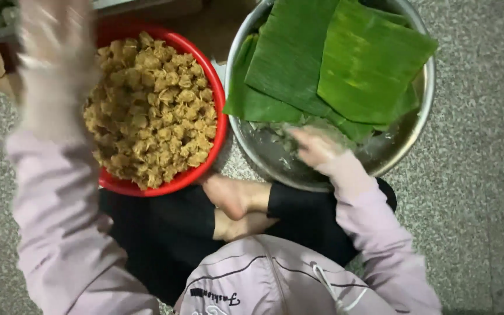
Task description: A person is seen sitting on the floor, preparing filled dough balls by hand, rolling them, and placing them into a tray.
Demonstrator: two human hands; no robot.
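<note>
Left hand (51,64): blurred, raised beside our heaped red bowl (202,52); grasp untellable.
Right hand (316,146): fingers curled in steel basin (427,87) under stacked banana leaves (368,64); contents unclear.

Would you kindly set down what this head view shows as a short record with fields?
Setting: a person sits cross-legged on a speckled floor, two bowls in front of them.
Left hand: left hand in a clear glove, raised and blurred at the rim of the red bowl; grip not readable.
Red bowl contents: heaped tan lumps.
Right hand: right hand reaches into the metal bowl, below the leaves; whether it holds anything cannot be told.
Metal bowl contents: stacked green leaves.
</note>
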